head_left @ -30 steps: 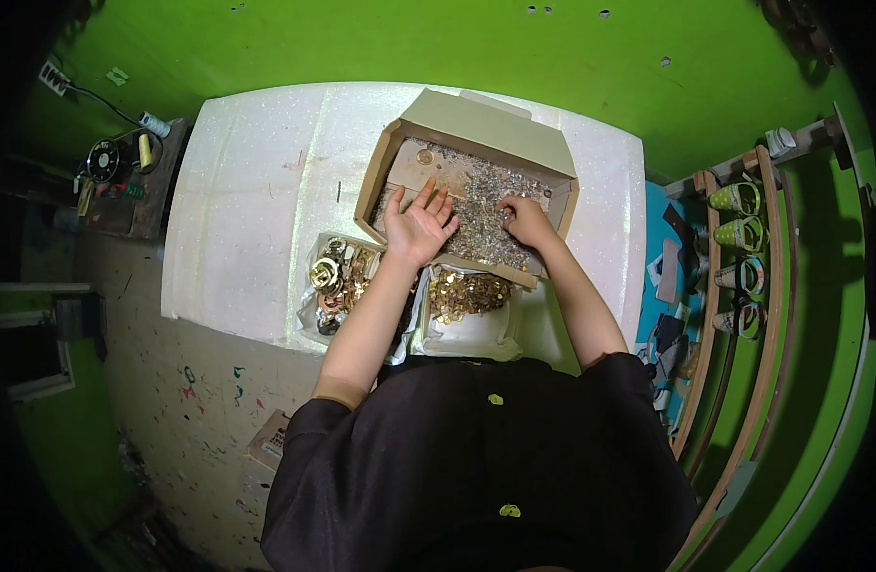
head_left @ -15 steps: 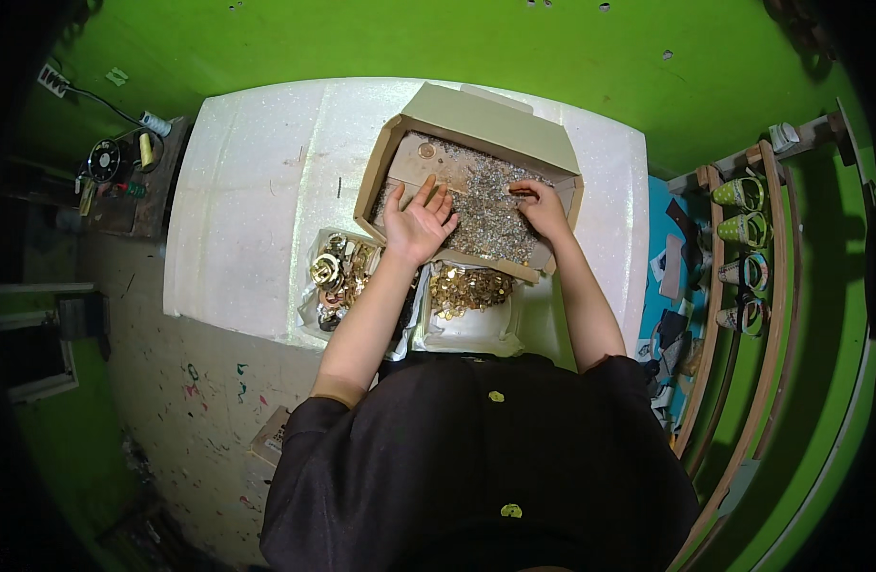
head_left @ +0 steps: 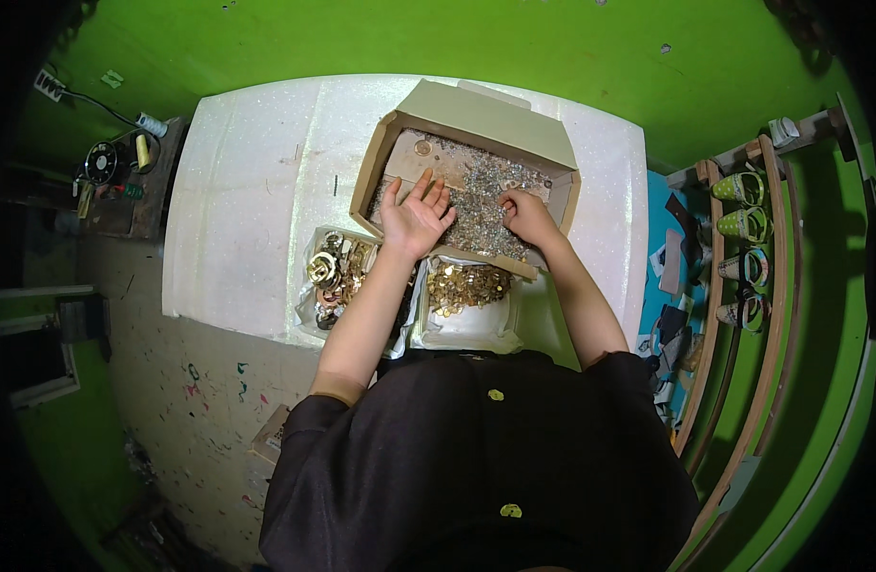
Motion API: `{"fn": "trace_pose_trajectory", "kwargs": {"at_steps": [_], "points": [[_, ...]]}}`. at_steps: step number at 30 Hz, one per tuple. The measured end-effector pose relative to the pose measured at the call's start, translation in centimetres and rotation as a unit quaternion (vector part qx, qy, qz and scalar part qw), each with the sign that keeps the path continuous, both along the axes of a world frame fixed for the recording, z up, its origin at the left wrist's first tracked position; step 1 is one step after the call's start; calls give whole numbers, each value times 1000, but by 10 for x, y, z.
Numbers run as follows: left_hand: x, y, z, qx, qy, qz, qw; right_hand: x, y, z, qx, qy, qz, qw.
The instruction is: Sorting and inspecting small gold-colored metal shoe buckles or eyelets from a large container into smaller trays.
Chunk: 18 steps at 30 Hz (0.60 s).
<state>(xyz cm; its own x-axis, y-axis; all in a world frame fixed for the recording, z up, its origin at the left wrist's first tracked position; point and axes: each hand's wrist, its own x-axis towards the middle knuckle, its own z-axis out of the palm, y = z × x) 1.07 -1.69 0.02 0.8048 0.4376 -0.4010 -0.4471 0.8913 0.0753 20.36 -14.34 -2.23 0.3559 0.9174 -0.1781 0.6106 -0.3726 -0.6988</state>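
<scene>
A shallow cardboard box (head_left: 483,121) lies on the table, its bottom largely covered with small silvery and glittering pieces (head_left: 485,191). Over its left part, my left hand (head_left: 415,221) is held palm up, with fingers apart and slightly curled. No object shows on that palm. My right hand (head_left: 531,219) is over the pieces on the right side, fingers closed together; whatever they may hold is hidden. A round copper-coloured disc (head_left: 422,148) rests in the box's far left corner.
Nearer me stand a white tray (head_left: 468,329) with gold-coloured discs (head_left: 466,282) and a lined container of shiny metal pieces (head_left: 325,268). Both sit on the white table (head_left: 237,210). On the right, a wooden rack (head_left: 710,367) holds green shoes (head_left: 741,189); a sewing machine (head_left: 102,164) stands left.
My right hand has shifted slightly left and its fingers have closed up more. My left hand has stayed almost in place, palm up. The whole view has moved a little.
</scene>
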Motion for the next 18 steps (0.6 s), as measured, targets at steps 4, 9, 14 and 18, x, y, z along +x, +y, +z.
{"fn": "trace_pose_trajectory", "kwargs": {"at_steps": [4, 9, 14, 18], "points": [[-1, 0, -1, 1, 4, 3, 1000, 3, 2, -6, 8, 182, -27, 983], [-1, -2, 0, 5, 8, 5, 1000, 19, 3, -12, 186, 206, -170, 946], [-5, 0, -2, 6, 15, 9, 1000, 5, 1, 6, 28, -5, -149, 988], [0, 1, 2, 11, 9, 0, 1000, 1, -8, -9, 1, -152, -58, 987]]}}
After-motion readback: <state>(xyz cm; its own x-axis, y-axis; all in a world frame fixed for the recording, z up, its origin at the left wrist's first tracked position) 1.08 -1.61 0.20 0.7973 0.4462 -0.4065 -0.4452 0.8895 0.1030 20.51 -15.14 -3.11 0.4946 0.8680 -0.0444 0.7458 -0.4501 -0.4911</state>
